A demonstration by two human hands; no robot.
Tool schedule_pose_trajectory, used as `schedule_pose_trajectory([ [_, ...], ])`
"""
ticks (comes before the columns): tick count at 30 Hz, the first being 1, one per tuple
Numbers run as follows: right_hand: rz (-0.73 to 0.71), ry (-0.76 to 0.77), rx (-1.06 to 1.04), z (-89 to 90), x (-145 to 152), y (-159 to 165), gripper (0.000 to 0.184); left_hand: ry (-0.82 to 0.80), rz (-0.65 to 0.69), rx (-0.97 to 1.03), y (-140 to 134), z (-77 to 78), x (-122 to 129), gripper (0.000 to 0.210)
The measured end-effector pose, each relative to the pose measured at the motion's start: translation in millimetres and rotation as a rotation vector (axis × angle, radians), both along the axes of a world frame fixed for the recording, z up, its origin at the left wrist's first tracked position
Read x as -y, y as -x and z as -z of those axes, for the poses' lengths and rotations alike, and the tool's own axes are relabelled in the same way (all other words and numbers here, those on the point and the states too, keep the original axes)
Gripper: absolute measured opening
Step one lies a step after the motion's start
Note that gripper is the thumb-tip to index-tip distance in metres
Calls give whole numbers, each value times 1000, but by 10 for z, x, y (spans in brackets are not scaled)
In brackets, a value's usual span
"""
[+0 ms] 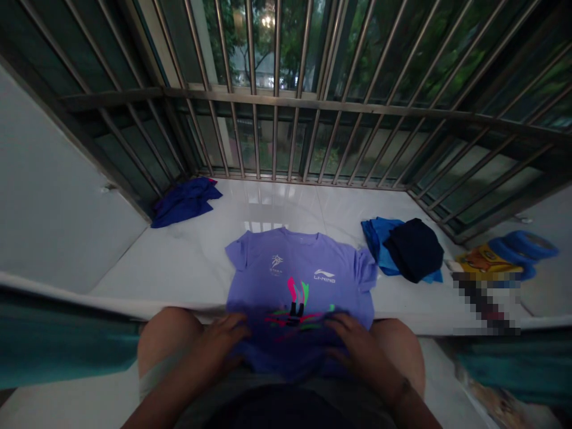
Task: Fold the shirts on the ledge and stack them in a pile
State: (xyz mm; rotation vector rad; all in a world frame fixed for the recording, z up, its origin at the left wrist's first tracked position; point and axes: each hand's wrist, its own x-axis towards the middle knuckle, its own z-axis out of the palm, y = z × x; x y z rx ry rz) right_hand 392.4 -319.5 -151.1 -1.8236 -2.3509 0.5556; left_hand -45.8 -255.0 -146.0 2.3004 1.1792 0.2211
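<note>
A purple short-sleeved T-shirt [259, 286] lies front up, its collar toward the window and its lower part draped over the sill edge toward my lap. White logos mark its chest, and a pink, green and black print sits below them. My left hand [226, 342] rests on the lower left side of the shirt, fingers stretched and thumb apart. On the lower right side is my right hand [355, 345], its fingers likewise spread on the cloth. Both hands are slightly blurred, and the shirt's bottom hem is dark and hard to make out.
The white sill [187, 262] ends at metal window bars [277, 137]. A dark blue garment [187, 199] lies at the back left. To the right are folded blue clothes [382, 244] under a navy one [415, 250], then a yellow package [485, 262] and a blue roll-shaped object [529, 245].
</note>
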Motion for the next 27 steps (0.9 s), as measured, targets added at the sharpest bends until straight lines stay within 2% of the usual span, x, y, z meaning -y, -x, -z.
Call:
schedule_pose_trajectory([
  [3, 78, -183, 53, 7, -360, 96, 50, -102, -10, -14, -358, -5, -314, 58],
  [5, 106, -247, 109, 12, -597, 167, 48, -159, -76, -71, -633, 23, -547, 56],
  [8, 172, -246, 175, 39, -871, 241, 54, -217, -209, -197, -934, 99, -790, 51],
  [11, 283, -194, 232, 115, -1035, 236, 62, -266, -333, -245, -985, 179, -867, 50],
  [14, 334, -155, 247, 201, -1110, 216, 68, -303, -463, -297, -789, 224, -891, 56],
  [18, 341, -143, 230, 238, -1171, 336, 70, -297, -627, -427, -277, 215, -1009, 67],
  [24, 291, -95, 170, 170, -1434, 773, 74, -122, -765, -456, 637, 133, -1354, 71],
  [27, 266, -83, 132, 161, -1615, 972, 76, -33, -829, -499, 761, 41, -1535, 69],
])
